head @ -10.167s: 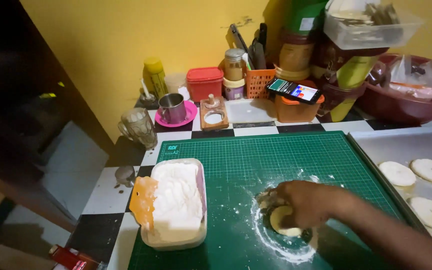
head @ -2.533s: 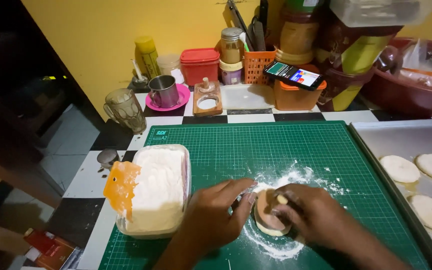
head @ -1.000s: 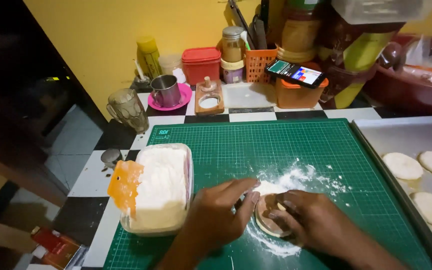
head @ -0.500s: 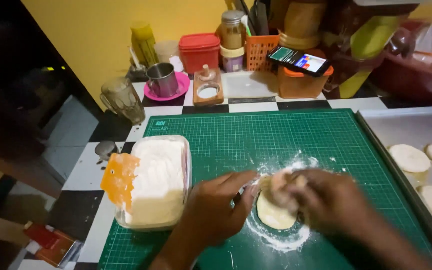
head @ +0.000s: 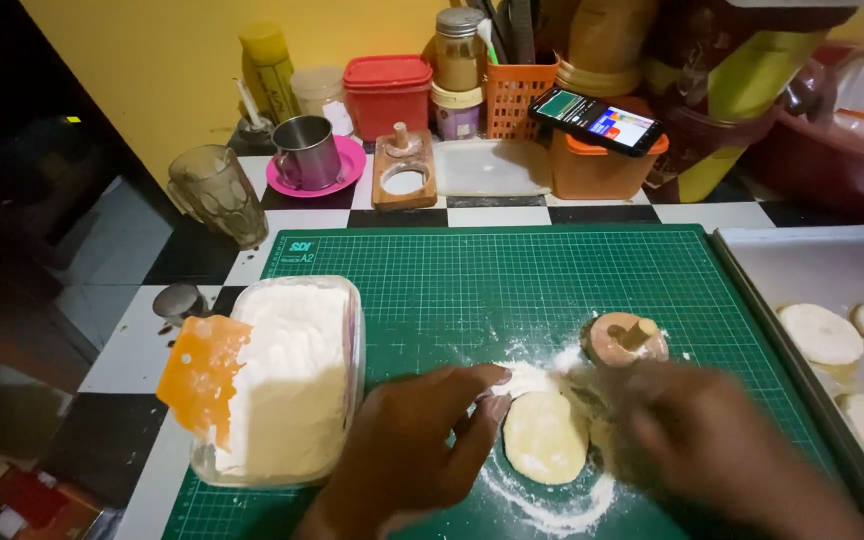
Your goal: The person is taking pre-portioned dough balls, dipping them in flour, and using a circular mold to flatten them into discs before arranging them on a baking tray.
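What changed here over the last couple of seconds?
Both hands came off the dough disc, which now lies uncovered on the floured mat. A round wooden press now stands just beyond it. The left hand touches the disc's edge; the right hand is blurred beside it. The flour tub, scraper and tray stayed put.

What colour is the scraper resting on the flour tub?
Orange; the scraper shows clearly in the head view.
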